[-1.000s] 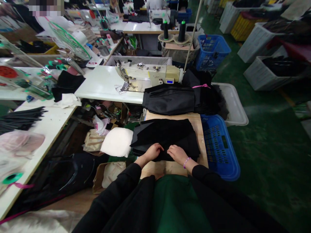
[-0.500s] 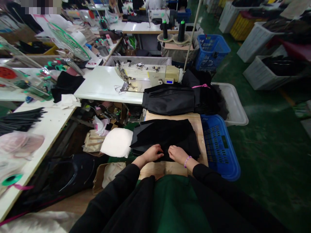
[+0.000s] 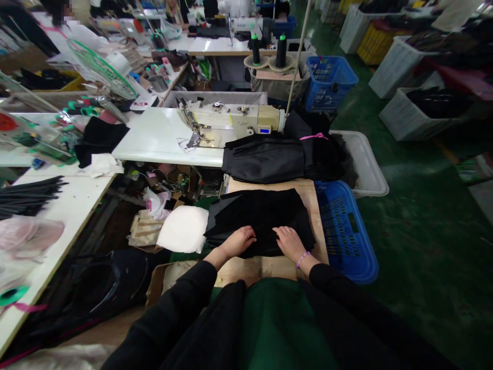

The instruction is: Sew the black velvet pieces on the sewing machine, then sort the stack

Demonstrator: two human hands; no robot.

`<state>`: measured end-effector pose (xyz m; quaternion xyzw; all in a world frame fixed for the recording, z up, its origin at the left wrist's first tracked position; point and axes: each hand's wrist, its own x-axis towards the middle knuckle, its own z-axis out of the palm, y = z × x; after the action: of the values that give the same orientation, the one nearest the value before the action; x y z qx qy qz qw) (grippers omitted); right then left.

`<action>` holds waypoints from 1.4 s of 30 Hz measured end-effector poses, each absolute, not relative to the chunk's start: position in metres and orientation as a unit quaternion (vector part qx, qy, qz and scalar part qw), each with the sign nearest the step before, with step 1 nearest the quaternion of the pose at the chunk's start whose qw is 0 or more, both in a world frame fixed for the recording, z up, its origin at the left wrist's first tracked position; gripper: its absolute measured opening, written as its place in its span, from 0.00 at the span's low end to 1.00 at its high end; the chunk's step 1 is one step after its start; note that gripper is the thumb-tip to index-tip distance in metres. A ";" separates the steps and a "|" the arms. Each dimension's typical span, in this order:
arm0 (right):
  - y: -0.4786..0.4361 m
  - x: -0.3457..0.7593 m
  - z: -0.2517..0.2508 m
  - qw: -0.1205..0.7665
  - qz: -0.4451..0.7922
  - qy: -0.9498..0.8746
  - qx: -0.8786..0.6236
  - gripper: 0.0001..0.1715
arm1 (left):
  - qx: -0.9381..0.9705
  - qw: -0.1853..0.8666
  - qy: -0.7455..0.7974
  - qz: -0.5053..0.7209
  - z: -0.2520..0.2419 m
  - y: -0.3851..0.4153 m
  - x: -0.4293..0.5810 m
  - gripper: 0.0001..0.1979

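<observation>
A pile of black fabric pieces (image 3: 265,208) lies on a wooden board (image 3: 246,270) in front of me. My left hand (image 3: 239,241) rests on the near left part of the pile, its fingers loosely bent and pointing right. On the near right part lies my right hand (image 3: 290,242), wearing a purple bead bracelet, with its fingers somewhat spread. Both hands touch the top of the cloth, and a strip of black fabric shows between them. Beyond the pile, a folded dark bundle (image 3: 265,158) sits against the table edge.
A sewing machine (image 3: 234,121) stands on the white table (image 3: 150,136) ahead. A blue basket (image 3: 365,257) is at the board's right, with a white bin (image 3: 375,169) behind it. Left are a white cushion (image 3: 183,228) and a side table (image 3: 77,205). Thread cones (image 3: 281,51) stand farther back.
My hands have moved apart on the fabric: the left slightly left, the right to the right, with its fingers more spread. The view has shifted slightly.
</observation>
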<state>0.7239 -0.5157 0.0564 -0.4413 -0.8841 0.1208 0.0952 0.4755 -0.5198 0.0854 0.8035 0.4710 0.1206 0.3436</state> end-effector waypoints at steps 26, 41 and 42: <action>-0.513 0.697 0.058 -0.052 0.206 -0.924 -0.317 0.09 | 0.802 0.334 0.491 0.058 0.063 -0.545 0.490 0.09; -0.516 0.715 0.072 0.057 0.213 -0.891 -0.397 0.10 | 0.684 0.402 0.597 0.121 0.047 -0.527 0.486 0.10; -0.518 0.715 0.071 0.050 0.219 -0.896 -0.382 0.09 | 0.678 0.404 0.601 0.126 0.047 -0.526 0.485 0.11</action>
<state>0.7155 -0.5179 0.0707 -0.3817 -0.8965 0.2194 0.0498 0.4848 -0.5263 0.0470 0.6778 0.6011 0.1257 0.4043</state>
